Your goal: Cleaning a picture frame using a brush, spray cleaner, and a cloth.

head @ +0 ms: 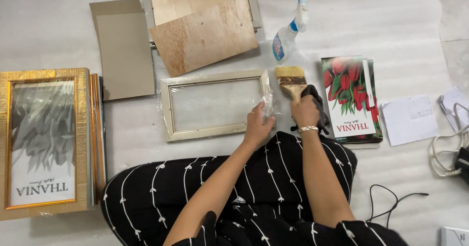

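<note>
The frame [215, 105], pale and wrapped in clear film, lies flat on the white floor covering just ahead of the person's knees, and it serves as the landmark here. The left hand [258, 125] rests at the frame's right end, fingers pinching the loose film bunched at that edge. The right hand [305, 112], just right of the frame, is closed around the handle of a flat brush [290, 80] whose bristles point away from the person; a dark cloth [315, 107] seems to be caught in the same grasp, though how is hard to tell. To do this well, I judge, the left hand should keep the frame pinned flat so it cannot slide while the film is drawn off evenly, and the brush should sweep in light strokes from one end to the other, bristles kept clean. Beyond the frame lie plywood boards [202, 38]; a spray bottle [288, 33] sits beyond its right corner, a stack of tulip prints [349, 97] farther right, and gold frames [46, 138] well to its left.
</note>
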